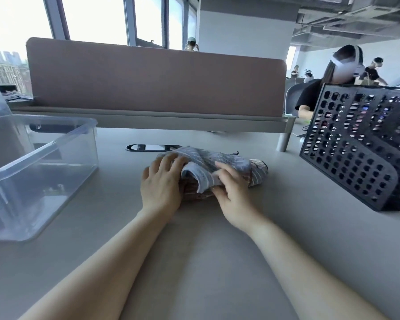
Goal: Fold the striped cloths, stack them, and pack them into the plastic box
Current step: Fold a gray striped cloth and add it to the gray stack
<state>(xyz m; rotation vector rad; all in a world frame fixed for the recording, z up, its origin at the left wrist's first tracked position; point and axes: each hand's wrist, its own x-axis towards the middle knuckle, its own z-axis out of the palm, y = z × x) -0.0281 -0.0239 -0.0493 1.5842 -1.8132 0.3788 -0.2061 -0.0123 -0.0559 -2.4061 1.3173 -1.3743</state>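
Note:
A crumpled bundle of striped cloths point(219, 159), grey-blue with a reddish layer underneath, lies at the middle of the grey desk. My left hand point(161, 185) rests on the bundle's left end with fingers curled over the fabric. My right hand point(231, 190) pinches a pale folded edge of the cloth at the bundle's front. The clear plastic box point(62, 139) stands at the left, open at the top, with nothing in it that I can see.
A black perforated basket point(356, 153) stands tilted at the right. A brown desk divider point(155, 82) runs along the back, with a cable slot point(153, 147) just before it. Other people sit behind at the right.

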